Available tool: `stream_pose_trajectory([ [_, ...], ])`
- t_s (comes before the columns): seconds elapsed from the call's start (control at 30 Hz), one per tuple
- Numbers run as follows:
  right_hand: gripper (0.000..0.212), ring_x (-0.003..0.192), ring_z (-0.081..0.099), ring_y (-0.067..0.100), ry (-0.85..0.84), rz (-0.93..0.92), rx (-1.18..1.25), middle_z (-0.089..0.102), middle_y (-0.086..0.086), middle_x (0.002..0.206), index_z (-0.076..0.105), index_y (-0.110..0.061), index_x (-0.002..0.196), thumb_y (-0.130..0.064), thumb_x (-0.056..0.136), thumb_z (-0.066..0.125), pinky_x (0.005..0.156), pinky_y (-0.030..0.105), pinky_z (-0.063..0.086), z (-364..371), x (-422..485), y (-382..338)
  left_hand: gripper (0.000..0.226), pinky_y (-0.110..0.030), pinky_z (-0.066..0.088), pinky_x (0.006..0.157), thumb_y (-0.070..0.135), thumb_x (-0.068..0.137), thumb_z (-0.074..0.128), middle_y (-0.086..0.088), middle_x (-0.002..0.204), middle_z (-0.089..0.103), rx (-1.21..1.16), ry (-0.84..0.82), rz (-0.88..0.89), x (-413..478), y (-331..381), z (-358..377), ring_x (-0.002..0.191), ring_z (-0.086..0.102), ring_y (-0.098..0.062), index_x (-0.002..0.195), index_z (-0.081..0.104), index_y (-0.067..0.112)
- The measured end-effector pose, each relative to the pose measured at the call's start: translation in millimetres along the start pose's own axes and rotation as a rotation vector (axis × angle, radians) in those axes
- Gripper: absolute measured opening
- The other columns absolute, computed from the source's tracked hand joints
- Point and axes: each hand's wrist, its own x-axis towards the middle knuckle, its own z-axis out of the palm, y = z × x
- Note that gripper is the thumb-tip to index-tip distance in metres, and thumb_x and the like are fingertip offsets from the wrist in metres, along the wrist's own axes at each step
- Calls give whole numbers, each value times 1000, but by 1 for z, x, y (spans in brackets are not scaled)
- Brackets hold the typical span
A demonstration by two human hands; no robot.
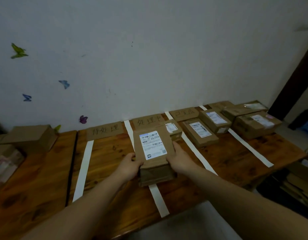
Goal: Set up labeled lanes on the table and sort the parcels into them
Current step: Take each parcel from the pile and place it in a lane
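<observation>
1. Wall – pale, filling the upper half of the frame.
2. Table – brown wood, running from lower left to mid right.
3. Right parcels – several brown boxes with white shipping labels, grouped at the mid right of the frame between and beyond the two right-hand strips; a smaller one lies just behind the held parcel.
4. Plain box – at the far left edge, atop other packages.
5. Parcel – brown carton, white label up, at frame centre over the second strip. I cannot tell whether it rests on the table or is lifted off it.
6. Left hand – grasps the parcel's left side near its close end, thumb on the top edge, fingers curled along the side.
7. Right hand – clasps the right side, palm against the carton, thumb at the top edge; its fingers are mostly hidden.
8. Strips – four white bands across the table, marking lanes.
9. Signs – three handwritten cardboard pieces along the wall, one at the head of each lane.
10. Butterflies – small decals on the wall, left side.
</observation>
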Motion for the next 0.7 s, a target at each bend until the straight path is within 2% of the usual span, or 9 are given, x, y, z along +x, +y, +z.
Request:
stream_pose_trajectory([
  [0.07, 52, 113, 54, 17, -6, 34, -10, 57, -4, 126, 34, -33, 140, -33, 93, 55, 93, 38, 44, 3, 24, 4, 42, -41, 55, 80, 17, 93, 53, -8, 120, 56, 18, -2, -12, 21, 2, 2, 99, 58, -24, 133, 41, 16],
  [0.17, 46, 103, 51, 12, -37, 44, -31, 57, -7, 118, 35, -32, 139, -30, 95, 52, 88, 34, 44, 1, 55, 10, 43, -35, 55, 71, 18, 94, 52, -8, 121, 55, 20, -2, -33, 44, 7, 8, 100, 58, -24, 134, 40, 16],
  [0.27, 38, 109, 54, 14, -89, 47, -63, 58, -5, 120, 40, -31, 133, -27, 97, 49, 87, 32, 43, -5, 84, 14, 41, -29, 53, 60, 20, 94, 52, -1, 107, 56, 17, -6, -69, 65, 11, 15, 88, 59, -17, 134, 40, 17],
  [0.33, 36, 111, 52, 14, -121, 37, -120, 56, -2, 125, 39, -28, 134, -24, 98, 46, 86, 29, 40, -8, 104, 18, 40, -29, 53, 58, 21, 94, 52, 3, 98, 55, 35, 14, -90, 80, 15, 20, 84, 60, -16, 133, 40, 19],
  [0.43, 41, 99, 46, 10, -149, 28, -201, 53, 3, 128, 33, -22, 140, -21, 100, 42, 82, 27, 40, -14, 130, 22, 41, -34, 56, 69, 21, 94, 52, 2, 100, 56, 44, 55, -110, 99, 20, 28, 88, 59, -17, 133, 39, 20],
  [0.5, 44, 104, 48, 13, -190, 6, -228, 51, 5, 131, 27, -21, 143, -21, 101, 39, 87, 31, 45, -19, 144, 26, 42, -36, 56, 74, 21, 94, 52, 5, 97, 55, 37, 73, -125, 109, 22, 34, 88, 59, -15, 134, 39, 20],
  [0.63, 61, 118, 51, 22, -289, -9, -266, 46, 9, 137, 8, -20, 150, -18, 99, 42, 90, 33, 47, -25, 167, 34, 41, -34, 56, 67, 18, 94, 50, 5, 95, 55, 36, 131, -170, 125, 24, 43, 83, 60, -14, 133, 38, 20],
  [0.7, 67, 121, 50, 23, -345, -50, -247, 44, 9, 140, 2, -20, 150, -16, 99, 45, 97, 32, 45, -26, 170, 37, 41, -31, 54, 61, 15, 95, 49, 5, 94, 56, 37, 166, -191, 132, 23, 48, 82, 60, -15, 134, 37, 19],
])
